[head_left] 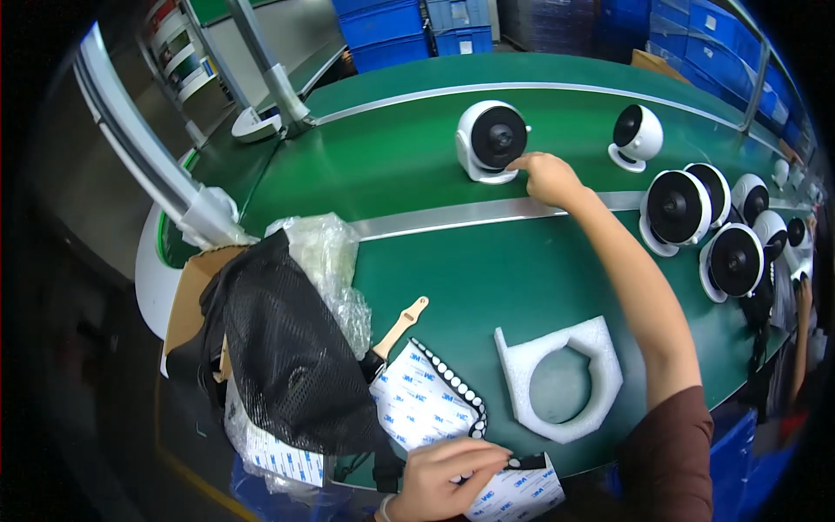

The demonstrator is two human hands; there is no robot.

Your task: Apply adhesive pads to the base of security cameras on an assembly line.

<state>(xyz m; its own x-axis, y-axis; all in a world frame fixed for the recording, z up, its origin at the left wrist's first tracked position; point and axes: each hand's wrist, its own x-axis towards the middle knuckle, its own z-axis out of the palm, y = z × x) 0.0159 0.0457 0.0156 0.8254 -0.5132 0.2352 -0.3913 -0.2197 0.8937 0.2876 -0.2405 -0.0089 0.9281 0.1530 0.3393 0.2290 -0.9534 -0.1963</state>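
At the far side of the green bench, my right hand (551, 181) reaches to a round white desk fan (494, 137) with a black front. Its index finger meets the fan's lower right edge beside the foot; the other fingers are curled. Close to the lower edge, my left hand (442, 477) pinches a white sheet of adhesive backing (520, 494) with blue print and a black strip along its top. Another backing sheet (421, 398), edged by a row of round white pads, lies just beyond that hand. A white foam ring (520, 396) rests between my arms.
A black mesh bag (283, 348), a cardboard box (193, 291) and clear bubble wrap (326, 257) crowd the left. A wooden-handled brush (402, 326) lies beside them. Several fans (675, 209) stand at right, one (636, 137) apart. Blue crates (383, 39) are stacked behind; another person's arm (802, 335) shows far right.
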